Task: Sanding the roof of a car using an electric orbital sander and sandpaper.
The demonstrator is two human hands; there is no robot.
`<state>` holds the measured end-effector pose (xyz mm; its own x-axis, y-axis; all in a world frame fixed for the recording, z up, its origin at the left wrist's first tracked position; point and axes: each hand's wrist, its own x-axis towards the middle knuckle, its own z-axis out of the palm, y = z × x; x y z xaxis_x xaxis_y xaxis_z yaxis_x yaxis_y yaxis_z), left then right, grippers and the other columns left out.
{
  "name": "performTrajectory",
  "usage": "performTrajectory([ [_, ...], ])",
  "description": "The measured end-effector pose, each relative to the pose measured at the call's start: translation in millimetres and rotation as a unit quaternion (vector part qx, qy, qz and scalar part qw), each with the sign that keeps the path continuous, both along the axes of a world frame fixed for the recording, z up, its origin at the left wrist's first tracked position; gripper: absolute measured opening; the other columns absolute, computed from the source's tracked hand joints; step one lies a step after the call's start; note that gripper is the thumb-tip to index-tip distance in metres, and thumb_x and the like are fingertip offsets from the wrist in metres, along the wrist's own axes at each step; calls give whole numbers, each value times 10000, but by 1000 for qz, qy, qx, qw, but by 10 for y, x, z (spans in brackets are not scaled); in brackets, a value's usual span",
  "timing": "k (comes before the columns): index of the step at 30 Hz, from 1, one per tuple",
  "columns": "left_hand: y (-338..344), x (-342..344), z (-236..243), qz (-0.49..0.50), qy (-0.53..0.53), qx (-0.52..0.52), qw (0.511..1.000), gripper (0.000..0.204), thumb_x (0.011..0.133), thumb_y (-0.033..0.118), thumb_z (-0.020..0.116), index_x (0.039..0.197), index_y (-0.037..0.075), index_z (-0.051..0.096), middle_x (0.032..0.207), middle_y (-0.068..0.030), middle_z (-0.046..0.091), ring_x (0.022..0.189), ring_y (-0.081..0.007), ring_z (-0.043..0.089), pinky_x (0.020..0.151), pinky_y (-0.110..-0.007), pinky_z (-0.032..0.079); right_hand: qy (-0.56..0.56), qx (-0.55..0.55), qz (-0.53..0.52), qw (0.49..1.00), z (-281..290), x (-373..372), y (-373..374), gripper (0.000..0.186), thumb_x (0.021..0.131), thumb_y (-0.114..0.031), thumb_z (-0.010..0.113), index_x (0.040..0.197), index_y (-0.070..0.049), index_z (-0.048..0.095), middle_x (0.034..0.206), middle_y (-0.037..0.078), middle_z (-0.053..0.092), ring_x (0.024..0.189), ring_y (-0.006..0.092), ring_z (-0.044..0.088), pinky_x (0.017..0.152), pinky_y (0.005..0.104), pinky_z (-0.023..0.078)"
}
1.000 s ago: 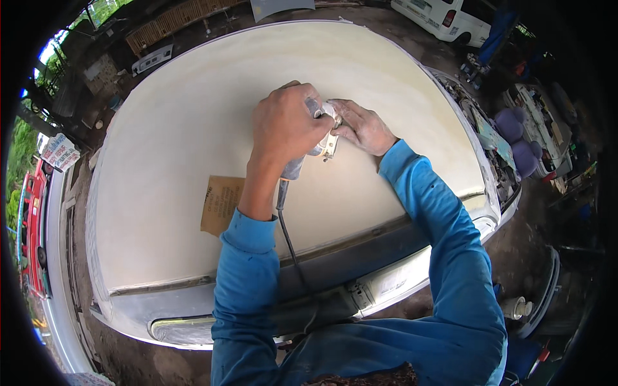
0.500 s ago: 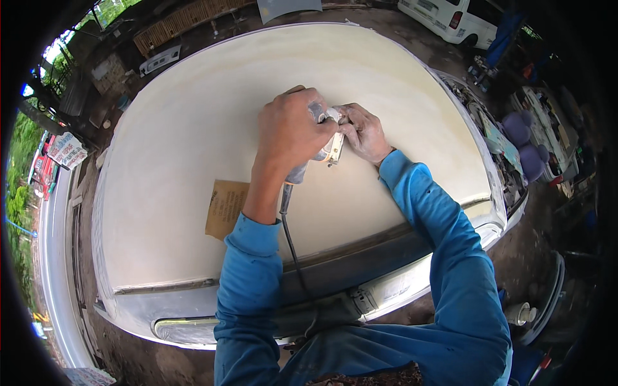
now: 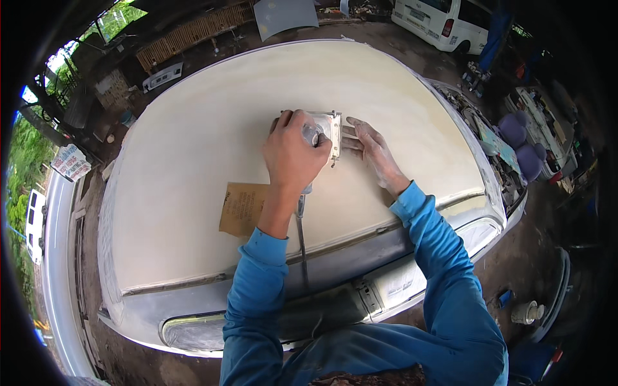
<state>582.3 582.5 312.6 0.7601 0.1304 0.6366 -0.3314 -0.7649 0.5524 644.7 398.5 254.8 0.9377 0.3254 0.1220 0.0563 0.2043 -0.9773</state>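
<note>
Your left hand was clamped around the sander (image 3: 327,130), which sat beneath it against the cream car roof (image 3: 180,161). Your right hand (image 3: 371,149), fingers apart, was just beside the sander's right edge; contact was unclear. Near your left wrist lay a brown sheet (image 3: 242,209); the cord (image 3: 302,241) trailed below that hand.

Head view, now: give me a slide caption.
Left hand grips a corded sander on a pale car roof; right hand open beside it, brown sheet nearby.
</note>
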Motion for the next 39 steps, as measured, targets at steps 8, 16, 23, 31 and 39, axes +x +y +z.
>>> performTrajectory([
  [8,-54,-374,-124,40,16,-120,992,670,645,129,808,1251,46,537,1100,-194,627,979,-347,646,841,-431,543,-60,10,44,997,-54,81,110,415,1032,-385,530,1283,-55,538,1127,18,638,969,121,618,903,325,504],
  [16,293,-1106,-14,-29,-32,-223,974,671,632,43,772,1260,37,535,1092,-113,604,971,-212,622,877,-345,517,-155,39,21,987,155,-594,54,237,1004,-188,610,889,3,690,795,2,666,735,66,614,688,248,524],
  [23,275,-1593,-76,64,-171,-313,932,719,626,-30,753,1298,17,503,1073,-100,591,970,-196,608,888,-329,509,-157,-2,-186,970,86,-1184,-420,221,977,-118,630,785,-11,647,695,15,644,590,68,589,541,224,484],
  [31,1147,-2426,-149,119,-137,-262,948,735,615,-71,730,1312,3,508,1116,-126,596,989,-203,609,916,-325,499,-51,-28,-496,866,-716,-2516,-2847,265,988,-165,626,756,-35,626,670,-30,578,608,31,503,593,176,390],
  [39,1309,-2572,41,142,-101,-168,970,691,619,-36,774,1268,-3,536,1030,-89,604,928,-180,606,884,-290,492,-94,-368,-451,808,-532,-2765,-2633,419,938,-171,675,1293,34,587,1206,171,646,952,221,660,757,326,539],
])
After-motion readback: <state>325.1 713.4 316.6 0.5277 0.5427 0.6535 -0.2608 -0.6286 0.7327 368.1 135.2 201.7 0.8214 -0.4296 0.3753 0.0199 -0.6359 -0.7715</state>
